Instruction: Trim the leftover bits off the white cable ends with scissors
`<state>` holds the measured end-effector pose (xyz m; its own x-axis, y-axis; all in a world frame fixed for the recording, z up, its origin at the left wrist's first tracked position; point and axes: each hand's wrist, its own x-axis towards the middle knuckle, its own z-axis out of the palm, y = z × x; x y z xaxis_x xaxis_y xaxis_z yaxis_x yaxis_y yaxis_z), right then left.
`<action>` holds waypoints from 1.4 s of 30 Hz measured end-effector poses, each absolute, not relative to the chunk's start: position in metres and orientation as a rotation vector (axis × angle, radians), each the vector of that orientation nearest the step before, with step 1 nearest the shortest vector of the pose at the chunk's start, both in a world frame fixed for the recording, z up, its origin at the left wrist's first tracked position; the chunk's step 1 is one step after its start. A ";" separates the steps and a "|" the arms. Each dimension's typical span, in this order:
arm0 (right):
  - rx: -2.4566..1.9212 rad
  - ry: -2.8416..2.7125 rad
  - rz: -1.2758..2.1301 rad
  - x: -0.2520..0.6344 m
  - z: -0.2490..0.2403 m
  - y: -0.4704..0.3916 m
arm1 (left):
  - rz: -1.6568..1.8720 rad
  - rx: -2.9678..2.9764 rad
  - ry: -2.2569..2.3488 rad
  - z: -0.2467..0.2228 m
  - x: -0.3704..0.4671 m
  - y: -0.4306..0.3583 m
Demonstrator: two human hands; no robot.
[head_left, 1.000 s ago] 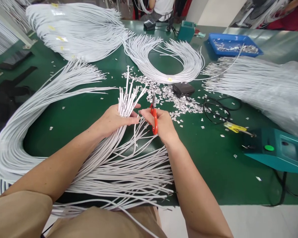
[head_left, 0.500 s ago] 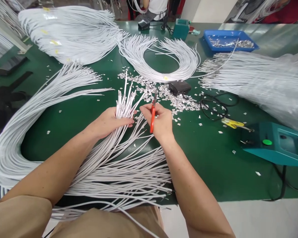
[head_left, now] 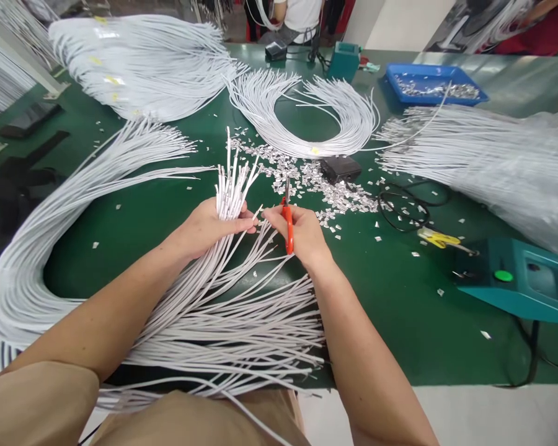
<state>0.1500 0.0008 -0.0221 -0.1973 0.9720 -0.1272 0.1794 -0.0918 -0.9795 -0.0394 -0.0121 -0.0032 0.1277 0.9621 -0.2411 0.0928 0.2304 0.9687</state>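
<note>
My left hand [head_left: 214, 228] is wrapped round a bunch of white cables [head_left: 232, 197], their ends standing up above the fingers. One cable end sticks out to the right between my left fingertips and my right ones. My right hand [head_left: 304, 232] holds red-handled scissors [head_left: 289, 228], blades pointing away from me; its thumb and finger are pinched close to that cable end. Whether they touch it is too small to tell. Many loose white cables [head_left: 260, 322] lie below, between my forearms. Small silvery pieces [head_left: 302, 179] are scattered beyond my hands.
A coiled bundle [head_left: 307, 147], a large cable stack [head_left: 139, 62] and a blue tray [head_left: 437, 99] lie farther back. On the right are a plastic-wrapped bundle [head_left: 502, 155] and a teal machine [head_left: 516, 272] with yellow clips. A black box [head_left: 340, 168] stands among the pieces. People sit beyond.
A single cable end now projects from my left fingertips toward my right hand. The scissors have tilted slightly in my right hand. The whole view has shifted a little.
</note>
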 end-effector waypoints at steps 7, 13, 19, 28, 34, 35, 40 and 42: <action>-1.650 -2.011 0.917 0.149 -0.022 -0.003 | 0.896 1.222 1.355 -0.002 -0.039 -0.014; -1.685 -2.183 0.715 0.148 -0.018 -0.004 | 0.844 1.341 1.445 0.003 -0.037 -0.015; -1.688 -2.256 0.566 0.151 -0.017 -0.004 | 0.822 1.468 1.528 0.003 -0.039 -0.013; -1.635 -2.248 0.577 0.148 -0.024 -0.004 | 0.898 1.189 1.313 0.005 -0.035 -0.015; -1.605 -2.022 0.868 0.154 -0.024 0.001 | 0.904 1.182 1.319 0.000 -0.036 -0.013; -1.563 -1.891 0.999 0.155 -0.022 0.002 | 0.896 1.206 1.335 0.000 -0.036 -0.014; -1.177 -1.316 1.424 0.148 -0.016 0.000 | 0.828 1.345 1.403 -0.001 -0.032 -0.016; -1.158 -1.229 1.458 0.144 -0.015 -0.001 | 0.811 1.366 1.401 0.000 -0.031 -0.017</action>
<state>0.1445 -0.0011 -0.0152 -0.1782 0.9776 -0.1122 -0.0550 -0.1238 -0.9908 -0.0310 -0.0170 -0.0004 0.1121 0.9755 -0.1893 0.3217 0.1447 0.9357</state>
